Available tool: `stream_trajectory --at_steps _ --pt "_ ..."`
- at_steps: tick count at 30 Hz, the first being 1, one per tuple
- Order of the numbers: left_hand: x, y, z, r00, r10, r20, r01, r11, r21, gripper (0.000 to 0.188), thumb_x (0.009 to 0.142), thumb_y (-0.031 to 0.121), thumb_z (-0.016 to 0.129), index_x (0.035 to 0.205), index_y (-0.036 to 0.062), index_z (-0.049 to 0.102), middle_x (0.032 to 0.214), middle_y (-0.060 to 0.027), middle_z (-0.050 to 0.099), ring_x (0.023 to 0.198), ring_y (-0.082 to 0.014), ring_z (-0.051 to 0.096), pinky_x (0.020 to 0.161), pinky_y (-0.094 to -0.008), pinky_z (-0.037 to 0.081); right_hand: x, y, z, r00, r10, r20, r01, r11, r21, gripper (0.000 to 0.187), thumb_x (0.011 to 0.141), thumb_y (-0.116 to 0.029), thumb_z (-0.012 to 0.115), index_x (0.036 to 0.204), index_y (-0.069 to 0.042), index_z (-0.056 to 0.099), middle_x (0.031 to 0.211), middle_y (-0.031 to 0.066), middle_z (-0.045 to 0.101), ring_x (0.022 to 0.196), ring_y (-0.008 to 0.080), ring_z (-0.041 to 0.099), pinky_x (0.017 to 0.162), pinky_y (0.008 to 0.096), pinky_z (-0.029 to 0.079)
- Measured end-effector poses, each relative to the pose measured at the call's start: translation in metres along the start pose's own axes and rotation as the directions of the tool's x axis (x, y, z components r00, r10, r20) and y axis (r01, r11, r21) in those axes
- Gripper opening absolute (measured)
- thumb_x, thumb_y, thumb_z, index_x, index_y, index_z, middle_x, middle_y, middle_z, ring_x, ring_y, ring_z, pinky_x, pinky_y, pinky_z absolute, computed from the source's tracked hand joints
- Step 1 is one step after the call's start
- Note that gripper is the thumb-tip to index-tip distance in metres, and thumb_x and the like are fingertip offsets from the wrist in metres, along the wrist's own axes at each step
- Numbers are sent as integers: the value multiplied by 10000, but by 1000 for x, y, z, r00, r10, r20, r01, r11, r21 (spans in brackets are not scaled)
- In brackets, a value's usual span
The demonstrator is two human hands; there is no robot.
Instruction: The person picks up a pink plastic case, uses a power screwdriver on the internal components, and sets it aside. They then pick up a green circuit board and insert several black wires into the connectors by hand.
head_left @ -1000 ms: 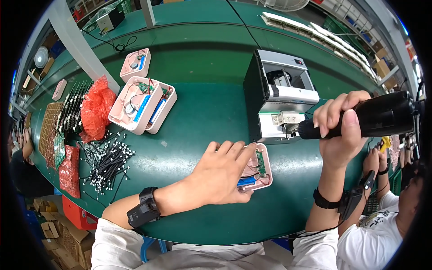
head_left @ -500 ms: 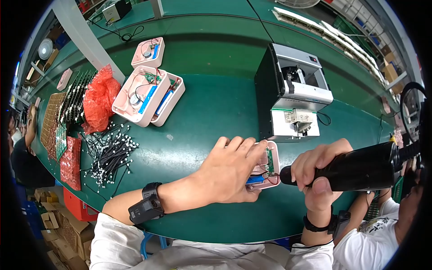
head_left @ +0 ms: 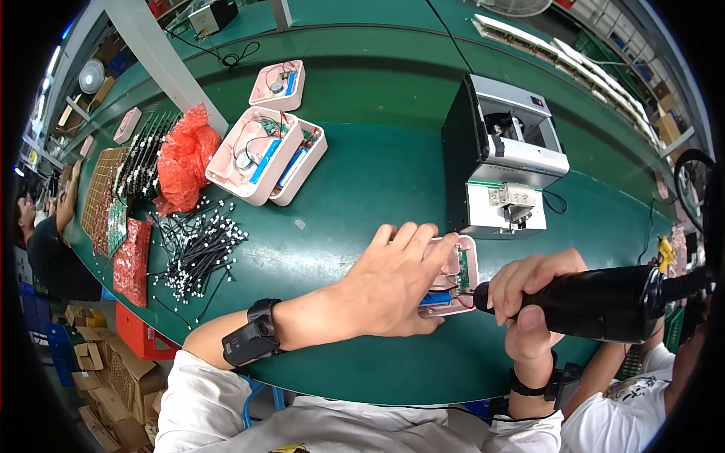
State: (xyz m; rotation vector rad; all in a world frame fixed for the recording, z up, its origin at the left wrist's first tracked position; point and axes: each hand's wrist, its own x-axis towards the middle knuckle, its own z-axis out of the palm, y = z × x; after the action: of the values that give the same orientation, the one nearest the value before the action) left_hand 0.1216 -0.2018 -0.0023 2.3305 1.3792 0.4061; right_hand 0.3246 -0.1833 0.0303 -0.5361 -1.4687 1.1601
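My left hand (head_left: 389, 283) is spread over a pale pink plastic housing (head_left: 473, 260), its fingers and thumb gripping the sides and hiding the left part. Inside the housing show a green circuit board (head_left: 463, 264), thin wires and a blue battery cell (head_left: 436, 299). Wrapped in my right hand (head_left: 532, 283) is a black electric screwdriver (head_left: 608, 302), lying nearly level. Its nose end meets or nearly meets the housing's right wall; the bit itself cannot be made out.
Beyond the housing stands a black-and-silver screw feeder (head_left: 521, 162). Further left are stacked pink housings (head_left: 219, 177), red bubble wrap (head_left: 181, 162), circuit boards (head_left: 140, 162) and a heap of black cables (head_left: 198, 253). A co-worker's arm (head_left: 596, 370) is close at right.
The whole view has shifted, so the bench things appear slightly further right. My hands keep their hold on the housing and the screwdriver, whose rear end sits a little lower in the picture.
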Motion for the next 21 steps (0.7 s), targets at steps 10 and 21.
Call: stream_trajectory --at_steps 10,21 --pt "7 -68 -61 926 94 -366 150 798 584 932 673 382 928 1434 -1 551 1416 -204 538 1361 -365 509 1225 -608 317 9 -44 -58 973 -209 -101 218 973 78 410 1031 -375 718 1092 -89 430 766 18 496 536 121 492 579 282 488" --pt "-29 -89 -149 476 -826 -302 878 463 117 985 690 456 878 1423 -103 530 1268 -311 682 1264 -395 659 1054 -436 532 75 -24 -49 899 -432 -76 435 899 36 437 985 -245 782 1156 -55 428 777 51 547 558 135 542 583 305 514"
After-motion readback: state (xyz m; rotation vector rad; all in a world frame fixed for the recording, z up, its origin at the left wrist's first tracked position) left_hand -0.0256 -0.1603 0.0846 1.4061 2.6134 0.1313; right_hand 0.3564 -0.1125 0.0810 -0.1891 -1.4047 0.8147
